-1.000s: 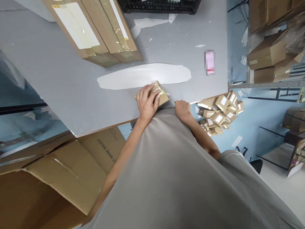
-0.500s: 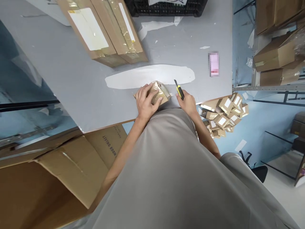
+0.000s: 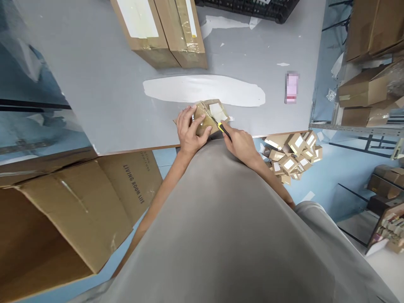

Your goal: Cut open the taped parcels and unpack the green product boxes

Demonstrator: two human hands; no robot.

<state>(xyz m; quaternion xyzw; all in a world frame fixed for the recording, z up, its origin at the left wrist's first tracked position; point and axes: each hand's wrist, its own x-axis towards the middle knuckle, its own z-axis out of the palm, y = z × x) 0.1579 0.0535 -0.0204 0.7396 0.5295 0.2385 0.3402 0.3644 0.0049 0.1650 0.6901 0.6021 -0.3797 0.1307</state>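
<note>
A small taped cardboard box (image 3: 203,122) lies at the near edge of the grey table, with a white label on its right part. My left hand (image 3: 190,131) presses on the box's left side, fingers bent over its top and thumb along the near side. In my right hand (image 3: 241,144) is a yellow and black utility knife (image 3: 224,130), its fingers wrapped round the handle. The knife's blade points up and left and meets the box along the seam beside the label. My right fingertips are partly hidden behind the hand.
Beyond the box lies a long white paper strip (image 3: 205,89). Tall taped cartons (image 3: 172,52) and a black crate (image 3: 249,9) stand at the back. A pixelated pink item (image 3: 292,87) lies right. Several small boxes (image 3: 288,162) are piled below the table, a large open carton (image 3: 91,206) at left.
My right hand has moved left, bringing the knife from beside the box onto it. The box has turned, so its white label now shows. The camera view has shifted slightly.
</note>
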